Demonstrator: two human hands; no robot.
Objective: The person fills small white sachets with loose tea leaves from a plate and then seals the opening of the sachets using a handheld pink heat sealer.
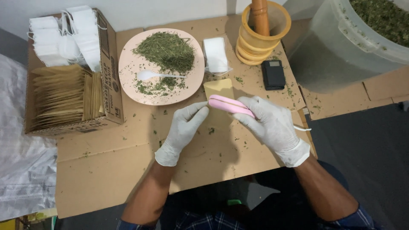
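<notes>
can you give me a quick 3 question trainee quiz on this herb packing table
1. True or false: the right hand holds a pink tool over a tan pouch.
2. What lies on the plate beside the dried herb pile? A) knife B) white spoon C) scissors
3. Fill in: the cardboard box holds tan pouches and white ____.

Key: 1 true; 2 B; 3 bags. The left hand touches the tool's tip.

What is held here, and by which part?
Right hand grips a pink handheld sealer along its body; left hand fingertips touch its free end.
</notes>
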